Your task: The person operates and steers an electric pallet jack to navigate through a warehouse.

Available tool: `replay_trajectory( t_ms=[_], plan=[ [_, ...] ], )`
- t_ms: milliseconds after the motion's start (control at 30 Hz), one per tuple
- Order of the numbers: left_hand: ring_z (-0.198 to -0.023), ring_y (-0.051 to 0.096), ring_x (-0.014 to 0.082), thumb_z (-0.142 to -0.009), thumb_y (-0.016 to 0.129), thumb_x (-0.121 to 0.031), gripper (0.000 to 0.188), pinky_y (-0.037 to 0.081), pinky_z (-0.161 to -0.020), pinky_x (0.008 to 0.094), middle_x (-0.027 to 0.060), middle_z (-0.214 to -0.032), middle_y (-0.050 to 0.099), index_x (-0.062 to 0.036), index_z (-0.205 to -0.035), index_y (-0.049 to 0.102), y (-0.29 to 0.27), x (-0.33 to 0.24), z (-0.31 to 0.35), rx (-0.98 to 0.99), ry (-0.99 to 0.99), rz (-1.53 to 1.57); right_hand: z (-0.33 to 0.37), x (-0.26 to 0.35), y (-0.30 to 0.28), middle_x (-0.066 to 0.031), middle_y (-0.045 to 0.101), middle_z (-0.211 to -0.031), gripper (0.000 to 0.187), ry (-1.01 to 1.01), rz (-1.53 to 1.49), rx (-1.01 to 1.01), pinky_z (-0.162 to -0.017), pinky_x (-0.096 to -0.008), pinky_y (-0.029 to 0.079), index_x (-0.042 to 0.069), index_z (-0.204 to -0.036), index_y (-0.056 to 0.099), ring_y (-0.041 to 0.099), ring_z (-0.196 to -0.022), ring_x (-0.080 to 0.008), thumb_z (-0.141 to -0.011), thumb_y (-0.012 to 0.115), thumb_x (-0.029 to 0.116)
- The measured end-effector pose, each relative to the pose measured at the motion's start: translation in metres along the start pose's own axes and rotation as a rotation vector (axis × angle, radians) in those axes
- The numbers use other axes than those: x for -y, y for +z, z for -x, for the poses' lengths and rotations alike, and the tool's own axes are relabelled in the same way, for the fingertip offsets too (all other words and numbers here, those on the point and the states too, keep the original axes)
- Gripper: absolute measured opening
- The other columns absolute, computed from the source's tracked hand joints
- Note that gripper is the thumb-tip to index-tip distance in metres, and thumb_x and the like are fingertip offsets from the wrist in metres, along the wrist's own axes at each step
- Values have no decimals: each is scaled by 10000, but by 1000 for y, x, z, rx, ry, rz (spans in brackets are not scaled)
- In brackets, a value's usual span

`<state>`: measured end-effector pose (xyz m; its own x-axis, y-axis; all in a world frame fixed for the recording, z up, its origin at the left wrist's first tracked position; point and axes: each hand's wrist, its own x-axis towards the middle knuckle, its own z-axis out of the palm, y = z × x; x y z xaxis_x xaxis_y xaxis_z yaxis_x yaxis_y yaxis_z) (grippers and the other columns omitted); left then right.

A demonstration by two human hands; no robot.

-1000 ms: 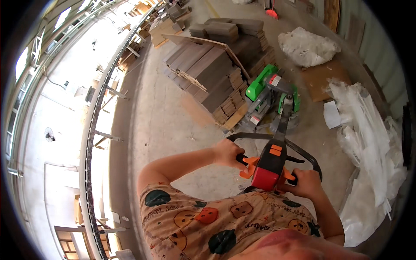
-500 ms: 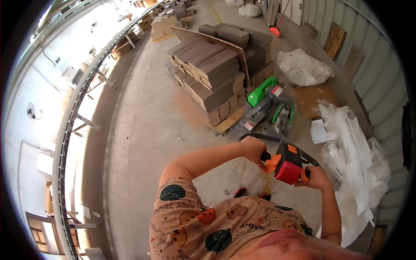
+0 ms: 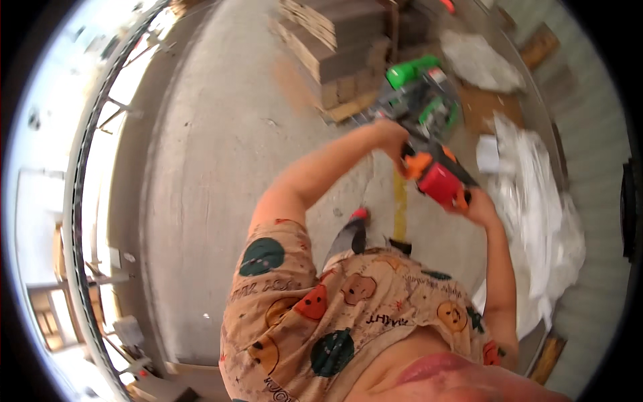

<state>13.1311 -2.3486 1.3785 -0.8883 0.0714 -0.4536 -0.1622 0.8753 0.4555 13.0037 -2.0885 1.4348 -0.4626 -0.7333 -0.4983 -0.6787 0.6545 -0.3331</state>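
Observation:
Both my hands are on the control handle (image 3: 442, 184) of an electric pallet truck; its head is red, black and orange. My left hand (image 3: 390, 139) is wrapped round the grip on the left side. The fingers of my right hand (image 3: 479, 206) close round the opposite grip, by an orange lever. Beyond the handle stands the truck's green and grey body (image 3: 413, 71), blurred by motion. It is close to the near corner of a stack of brown-grey boards (image 3: 348, 63) on a wooden pallet (image 3: 348, 109). Whether the truck's forks are under the pallet is hidden.
Clear plastic sheeting (image 3: 536, 228) lies along the right wall, with a bundled plastic heap (image 3: 481, 60) farther off. A flat cardboard sheet (image 3: 492, 110) is beside the truck. A long conveyor frame (image 3: 79, 201) runs down the left. A yellow line (image 3: 400, 208) marks the floor.
My view has shifted, so the stack and truck appear higher in the picture. Both hands keep their hold on the handle. One foot and more of the yellow floor line now show.

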Motion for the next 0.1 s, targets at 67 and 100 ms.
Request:
replay_trajectory(
  t_ms=[67, 100],
  plan=[
    [-649, 592, 262, -488, 740, -675, 676, 445, -599, 381, 120, -672, 618, -36, -676, 627, -2, -15, 6, 45, 7, 28, 4, -19, 3, -111, 649, -736, 457, 11, 47, 89, -656, -349, 482, 53, -805, 651, 631, -703, -241, -600, 791, 437],
    [-745, 638, 221, -462, 741, -679, 653, 489, -672, 344, 98, -783, 675, -109, -778, 712, 12, -15, 1, 59, -69, -61, 9, -20, 3, -144, 658, -771, 493, -41, 175, 52, -657, -362, 481, 55, -809, 659, 635, -703, -227, -602, 771, 488]
  ],
)
